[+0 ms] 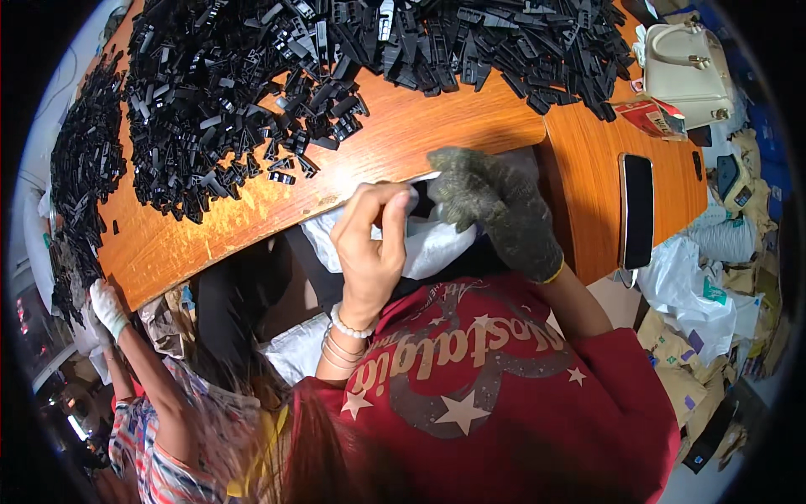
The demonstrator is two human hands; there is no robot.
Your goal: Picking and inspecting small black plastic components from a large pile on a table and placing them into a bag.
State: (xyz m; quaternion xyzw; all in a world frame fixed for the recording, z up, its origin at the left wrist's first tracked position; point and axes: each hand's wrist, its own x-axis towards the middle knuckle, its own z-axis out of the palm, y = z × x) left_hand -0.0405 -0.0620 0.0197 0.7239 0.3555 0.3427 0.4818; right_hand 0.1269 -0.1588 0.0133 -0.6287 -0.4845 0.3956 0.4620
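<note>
Where black plastic parts (197, 109) lay heaped across the bench (403, 126)

While shorter pieces (210, 151) covered the left of the bench, longer, tapered strips (487, 42) filled its far side. Just off the near edge, the bare left hand (369, 239) was raised, thumb and forefinger brought close together; a beaded bracelet (348, 326) circled its wrist. The right hand (495, 197), in a dark knitted glove (529, 239), was curled just beside it. Whether either hand gripped a part could not be told. Below both, white plastic sheeting (437, 250) lay over the lap. Toward the right lay a phone (638, 210) and a red packet (648, 118), near a cream handbag (688, 71). At far left, a co-worker's white-gloved hand (107, 307) was beside the bench's corner.
</note>
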